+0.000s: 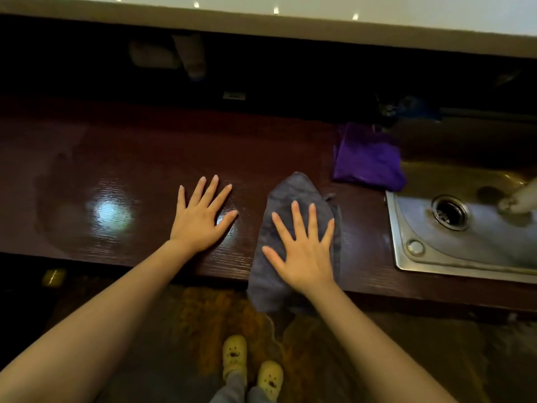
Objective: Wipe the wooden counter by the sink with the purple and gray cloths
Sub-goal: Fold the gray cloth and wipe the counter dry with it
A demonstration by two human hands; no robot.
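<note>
Dark wooden counter (145, 146) is seen from above, glossy, with a bright reflection left of the left hand (200, 219). That hand is laid flat on the bare wood, fingers spread, holding nothing. Just right of it, the right hand (305, 251) is pressed palm-down on the gray cloth (290, 193), fingers also spread; the cloth is stretched out beyond the fingertips and hangs over the counter's near edge below the wrist. Beyond and to the right of the right hand, apart from it, the purple cloth (367, 158) is left crumpled on the counter, at the sink's (406, 228) far left corner. The steel sink is set right of the right hand. Below, 2 yellow shoes (235, 354) are seen on the floor.
</note>
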